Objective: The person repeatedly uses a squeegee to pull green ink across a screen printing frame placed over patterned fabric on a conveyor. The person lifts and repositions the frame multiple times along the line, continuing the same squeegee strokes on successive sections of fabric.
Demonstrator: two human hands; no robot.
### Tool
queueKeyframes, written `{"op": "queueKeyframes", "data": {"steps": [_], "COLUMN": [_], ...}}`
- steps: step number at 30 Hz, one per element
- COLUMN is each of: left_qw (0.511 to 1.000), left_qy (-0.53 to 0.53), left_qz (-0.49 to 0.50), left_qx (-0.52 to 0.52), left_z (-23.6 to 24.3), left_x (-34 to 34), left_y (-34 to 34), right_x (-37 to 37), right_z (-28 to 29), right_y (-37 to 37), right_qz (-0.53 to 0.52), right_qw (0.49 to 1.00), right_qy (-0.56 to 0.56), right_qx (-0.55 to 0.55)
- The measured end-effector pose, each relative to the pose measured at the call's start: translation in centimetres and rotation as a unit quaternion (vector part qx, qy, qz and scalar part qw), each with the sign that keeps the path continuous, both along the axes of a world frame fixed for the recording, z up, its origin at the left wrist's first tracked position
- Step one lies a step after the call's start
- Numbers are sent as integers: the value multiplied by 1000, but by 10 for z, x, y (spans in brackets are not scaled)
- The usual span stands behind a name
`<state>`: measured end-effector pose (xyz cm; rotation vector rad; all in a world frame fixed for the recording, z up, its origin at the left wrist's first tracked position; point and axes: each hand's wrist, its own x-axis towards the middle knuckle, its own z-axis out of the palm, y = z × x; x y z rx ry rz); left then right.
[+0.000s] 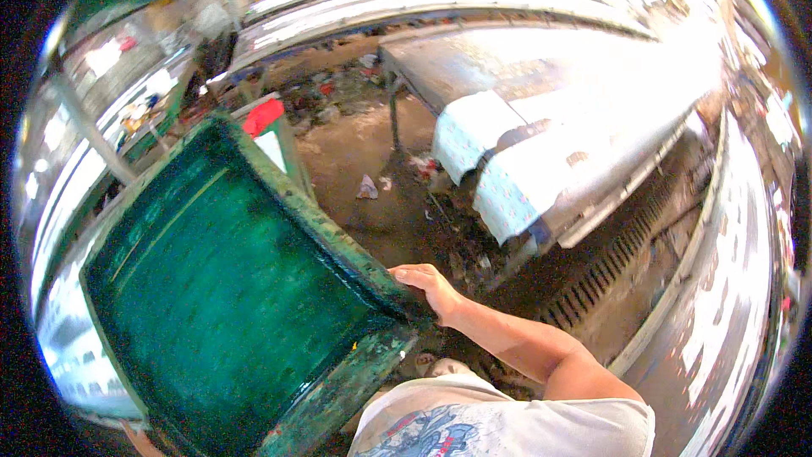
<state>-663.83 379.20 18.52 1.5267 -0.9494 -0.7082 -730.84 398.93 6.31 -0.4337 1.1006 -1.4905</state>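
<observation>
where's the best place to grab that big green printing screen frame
By its thick rim, not the mesh. The green screen frame is wide and tilted, so opposite corners probably balance it best. The right hand already grips the near right corner from outside, fingers over the edge; the left hand is barely visible at the lower left edge.

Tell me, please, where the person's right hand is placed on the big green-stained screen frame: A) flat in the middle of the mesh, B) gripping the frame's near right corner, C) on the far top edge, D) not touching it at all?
B: the right hand has its fingers curled over the near right corner of the green screen frame, not on the mesh.
</observation>
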Motion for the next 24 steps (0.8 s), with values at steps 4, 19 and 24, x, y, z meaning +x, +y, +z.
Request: {"op": "queueKeyframes", "data": {"steps": [4, 19, 24], "left_qw": [986, 936, 863], "left_qy": [-162, 37, -9], "left_qz": [2, 346, 503], "left_qx": [-34, 43, 34], "left_z": [-60, -79, -22], "left_x": [97, -146, -238], "left_y": [41, 216, 360], "right_x": [-7, -159, -109], "right_z": [-7, -5, 49], "right_y": [-27, -208, -249], "right_qz": [7, 158, 322], "right_qw": [997, 961, 933], "right_qy": [72, 229, 152], "right_qx": [15, -9, 52]}}
